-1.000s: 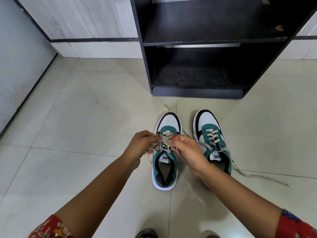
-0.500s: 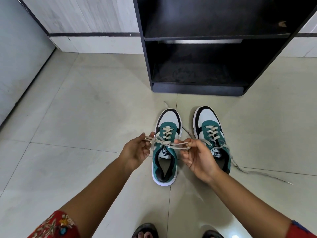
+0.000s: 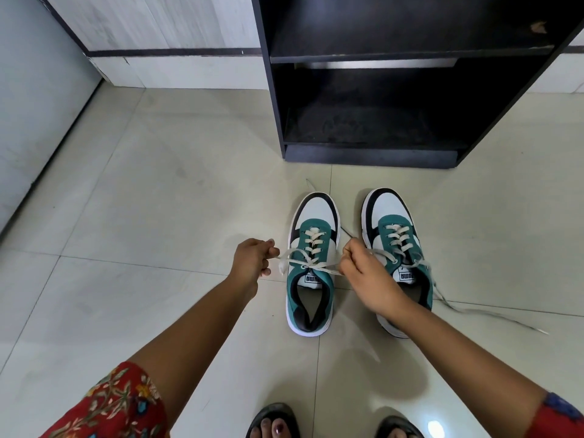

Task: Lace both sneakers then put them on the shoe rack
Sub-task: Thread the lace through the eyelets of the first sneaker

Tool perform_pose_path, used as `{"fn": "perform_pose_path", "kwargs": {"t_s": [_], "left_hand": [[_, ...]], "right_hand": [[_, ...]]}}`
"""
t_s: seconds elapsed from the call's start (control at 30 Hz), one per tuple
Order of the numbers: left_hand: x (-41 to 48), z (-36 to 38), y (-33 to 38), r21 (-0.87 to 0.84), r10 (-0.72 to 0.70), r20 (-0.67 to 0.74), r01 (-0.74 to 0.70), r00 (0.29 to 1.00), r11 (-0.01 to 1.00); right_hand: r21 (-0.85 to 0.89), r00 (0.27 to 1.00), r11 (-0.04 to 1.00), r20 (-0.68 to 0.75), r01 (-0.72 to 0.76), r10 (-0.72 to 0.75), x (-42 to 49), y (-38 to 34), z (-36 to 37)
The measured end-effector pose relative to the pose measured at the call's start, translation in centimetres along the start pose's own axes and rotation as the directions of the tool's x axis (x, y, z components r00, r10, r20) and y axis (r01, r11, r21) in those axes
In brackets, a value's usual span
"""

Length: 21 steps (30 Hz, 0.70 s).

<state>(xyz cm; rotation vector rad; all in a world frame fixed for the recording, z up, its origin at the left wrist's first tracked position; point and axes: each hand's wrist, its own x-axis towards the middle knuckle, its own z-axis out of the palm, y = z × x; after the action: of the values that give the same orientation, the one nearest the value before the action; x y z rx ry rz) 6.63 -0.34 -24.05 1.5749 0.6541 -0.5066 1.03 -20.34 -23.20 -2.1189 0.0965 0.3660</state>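
Note:
Two teal, white and black sneakers stand side by side on the tiled floor, toes toward the rack. Over the left sneaker (image 3: 311, 298) a cream lace (image 3: 305, 263) is pulled taut sideways into a knot. My left hand (image 3: 251, 262) pinches one loop of that lace to the shoe's left. My right hand (image 3: 368, 273) grips the other end between the shoes and partly covers the right sneaker (image 3: 393, 216). The right sneaker's lace (image 3: 467, 309) trails loose across the floor to the right. The dark shoe rack (image 3: 373, 153) stands just beyond, its lower shelf bare.
Pale floor tiles (image 3: 142, 216) spread out to the left. A grey wall panel (image 3: 34, 105) runs along the far left and a white skirting (image 3: 177, 71) along the back. My sandalled feet (image 3: 275, 422) show at the bottom edge.
My hands have drawn apart from the middle of the left sneaker, pulling its lace ends outward and tightening the knot. The camera has tilted down slightly.

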Motion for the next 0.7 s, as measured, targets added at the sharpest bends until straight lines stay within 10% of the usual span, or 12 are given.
{"fn": "perform_pose_path", "kwargs": {"t_s": [0.2,0.43,0.7], "left_hand": [[0.1,-0.2,-0.4,0.028,-0.007,-0.030,0.007,1.000,1.000],[-1.5,0.5,-1.1,-0.002,0.013,-0.017,-0.013,1.000,1.000],[-2.8,1.7,-0.9,-0.001,0.012,0.016,-0.012,1.000,1.000]], "right_hand": [[-0.034,0.998,0.998,0.032,-0.056,0.057,-0.4,0.4,0.1],[0.645,0.953,0.749,-0.101,-0.156,0.285,-0.7,0.7,2.9],[0.691,0.924,0.633,0.139,-0.349,0.358,-1.1,0.7,4.8]]}}
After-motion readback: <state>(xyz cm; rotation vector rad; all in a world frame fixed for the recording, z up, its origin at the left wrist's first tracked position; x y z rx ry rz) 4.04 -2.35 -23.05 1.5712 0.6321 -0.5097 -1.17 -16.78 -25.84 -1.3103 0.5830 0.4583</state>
